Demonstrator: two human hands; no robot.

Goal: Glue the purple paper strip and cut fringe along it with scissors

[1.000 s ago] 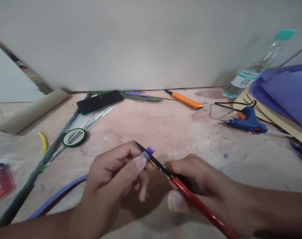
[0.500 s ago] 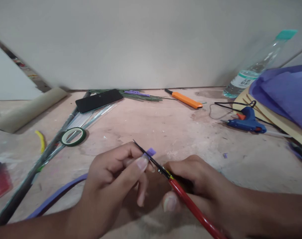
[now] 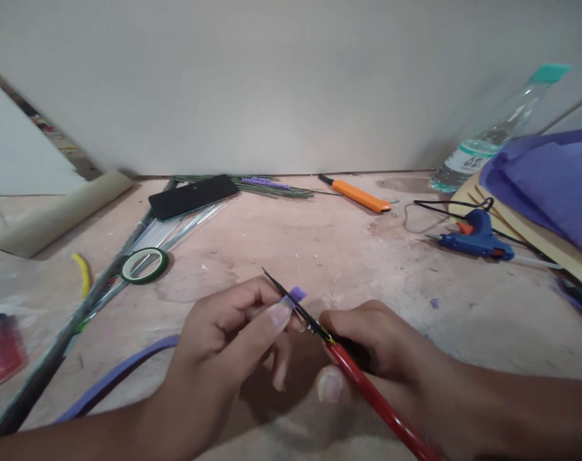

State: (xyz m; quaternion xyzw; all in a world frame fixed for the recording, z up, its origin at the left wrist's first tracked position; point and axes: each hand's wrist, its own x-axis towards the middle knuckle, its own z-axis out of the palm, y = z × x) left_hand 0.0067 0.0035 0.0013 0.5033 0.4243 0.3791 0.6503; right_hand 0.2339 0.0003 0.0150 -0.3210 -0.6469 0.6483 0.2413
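Between thumb and fingers, my left hand [image 3: 237, 339] pinches the end of a purple paper strip [image 3: 298, 294]. A longer purple length [image 3: 122, 378] curves out behind that wrist to the lower left; whether it is the same strip is hidden by the hand. My right hand [image 3: 381, 346] grips scissors [image 3: 362, 378] with a red handle and dark, slim blades. The blades lie across the strip right beside my left thumb, nearly closed, with a small purple end showing past them.
Behind my hands lie a black phone [image 3: 194, 197], green stems [image 3: 291, 191], and an orange cutter [image 3: 360, 195]. Green tape [image 3: 163, 266] is left. A blue glue gun [image 3: 477, 240], a water bottle [image 3: 468, 163] and purple sheets [image 3: 554, 186] stand right. A red container [image 3: 2, 355] sits far left.
Both hands appear slightly farther right, the left more than the right. The scissor blades remain across the strip, and the view has shifted a little.
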